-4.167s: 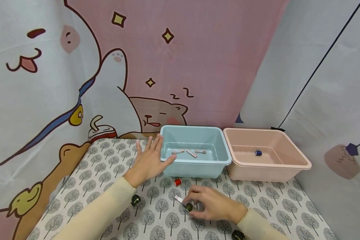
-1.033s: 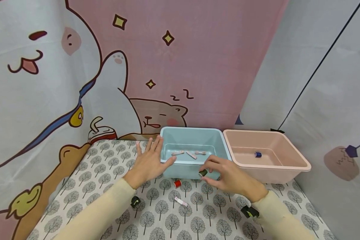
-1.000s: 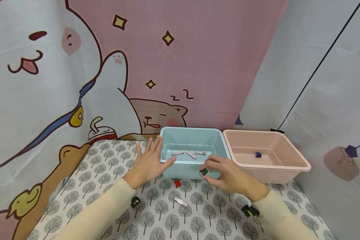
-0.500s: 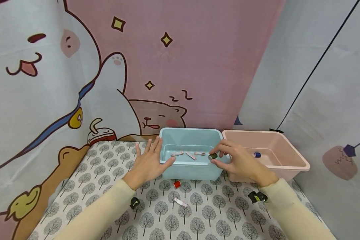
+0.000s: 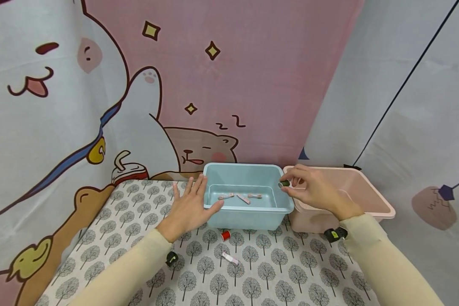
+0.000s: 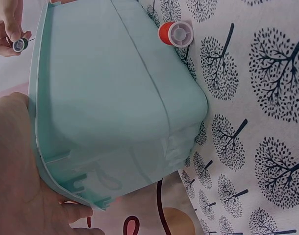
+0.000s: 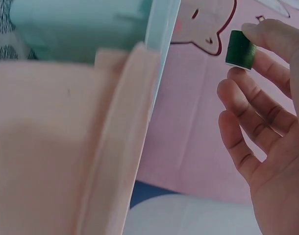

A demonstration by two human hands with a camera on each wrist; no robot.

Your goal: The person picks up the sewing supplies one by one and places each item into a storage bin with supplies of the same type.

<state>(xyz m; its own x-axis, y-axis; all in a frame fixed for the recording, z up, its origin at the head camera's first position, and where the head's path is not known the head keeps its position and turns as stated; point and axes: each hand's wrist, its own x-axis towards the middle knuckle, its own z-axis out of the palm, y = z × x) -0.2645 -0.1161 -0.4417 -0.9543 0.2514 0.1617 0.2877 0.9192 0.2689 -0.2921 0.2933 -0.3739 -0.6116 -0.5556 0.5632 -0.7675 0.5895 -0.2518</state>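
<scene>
My right hand (image 5: pixel 317 191) pinches a dark green thread spool (image 5: pixel 285 183) between thumb and fingertips, held above where the two bins meet. In the right wrist view the green spool's (image 7: pixel 239 50) pale end rim shows, and the other fingers are loosely bent. My left hand (image 5: pixel 189 208) rests on the left rim of the light blue bin (image 5: pixel 248 219), fingers spread. Three small pinkish pieces that look like nail clippers (image 5: pixel 243 198) lie inside that bin. On the cloth in front are a red thread spool (image 5: pixel 225 235) and another such clipper (image 5: pixel 229 258).
A peach bin (image 5: pixel 309 223) stands directly right of the blue one, its inside partly hidden by my right hand. Tree-patterned cloth (image 5: pixel 198 282) covers the table. A printed curtain (image 5: pixel 275 85) hangs close behind the bins.
My right hand has lifted the green spool off the cloth beside the clipper and carried it up and rightward past the blue bin. It now hides the blue spool in the peach bin.
</scene>
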